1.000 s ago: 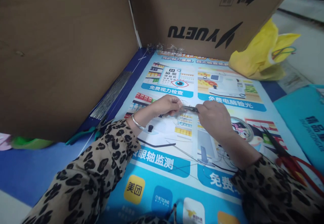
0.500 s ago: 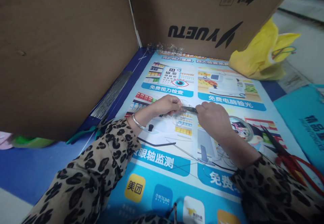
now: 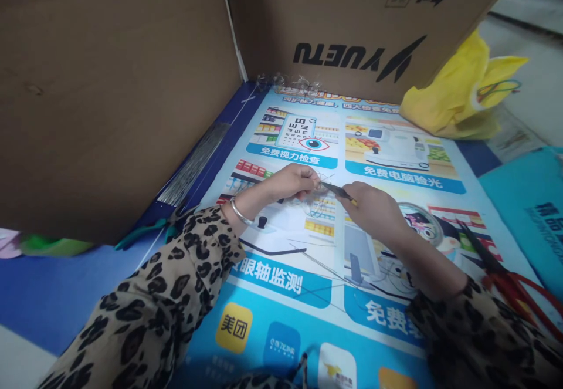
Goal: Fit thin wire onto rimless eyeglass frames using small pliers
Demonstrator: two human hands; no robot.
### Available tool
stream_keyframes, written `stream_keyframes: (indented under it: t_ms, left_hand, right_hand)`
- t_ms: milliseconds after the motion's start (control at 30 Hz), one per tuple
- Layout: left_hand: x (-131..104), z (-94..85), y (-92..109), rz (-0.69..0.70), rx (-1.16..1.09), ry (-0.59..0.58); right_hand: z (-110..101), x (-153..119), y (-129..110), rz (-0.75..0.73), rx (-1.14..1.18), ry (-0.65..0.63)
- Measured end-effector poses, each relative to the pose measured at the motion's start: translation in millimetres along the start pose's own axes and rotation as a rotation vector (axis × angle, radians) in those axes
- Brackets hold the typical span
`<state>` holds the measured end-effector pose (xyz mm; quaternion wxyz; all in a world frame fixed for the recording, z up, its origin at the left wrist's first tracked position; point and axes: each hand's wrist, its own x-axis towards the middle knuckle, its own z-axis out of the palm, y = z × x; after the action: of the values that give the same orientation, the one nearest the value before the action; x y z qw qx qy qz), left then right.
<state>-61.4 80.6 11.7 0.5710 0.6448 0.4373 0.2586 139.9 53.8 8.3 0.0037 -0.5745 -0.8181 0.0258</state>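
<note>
My left hand (image 3: 294,181) is closed in a pinch on thin wire (image 3: 322,206), whose fine loops hang below the fingertips. My right hand (image 3: 373,208) wraps round a pair of long-nose pliers (image 3: 336,190). Their dark, narrow jaws point left and reach the wire at my left fingertips; a bit of yellow handle shows by the right thumb. Most of the handles are hidden in the palm. Loose strands of wire (image 3: 323,266) lie on the printed poster (image 3: 281,313) below both hands.
Tall cardboard (image 3: 114,95) walls in the left and back. A bundle of straight wires (image 3: 193,163) lies at left, near teal-handled scissors (image 3: 143,233). At right are a yellow bag (image 3: 444,98), red-handled scissors (image 3: 505,277), a round clear roll (image 3: 433,225) and a turquoise bag (image 3: 523,201).
My right hand has turned a little and shifted slightly right, so the pliers slant more and the yellow of the handle shows. The left hand keeps its pinch in nearly the same place.
</note>
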Motion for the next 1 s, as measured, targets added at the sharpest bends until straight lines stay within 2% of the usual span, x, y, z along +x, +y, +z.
stream_keyframes:
  t_ms: [233, 467, 633, 1000]
  left_hand:
    - [0.9, -3.0, -7.7, 0.058, 0.060, -0.021]
    - [1.8, -3.5, -10.8, 0.077, 0.152, -0.012]
    - [2.1, -5.6, -10.7, 0.095, 0.155, -0.049]
    - [0.7, -5.9, -10.6, 0.088, 0.083, -0.090]
  right_hand:
    - [7.0, 4.0, 8.2, -0.098, 0.094, 0.045]
    - [9.5, 1.6, 6.3, -0.181, -0.168, 0.212]
    - [9.9, 0.8, 8.6, -0.221, -0.272, 0.309]
    - [9.8, 0.9, 10.5, -0.262, -0.348, 0.335]
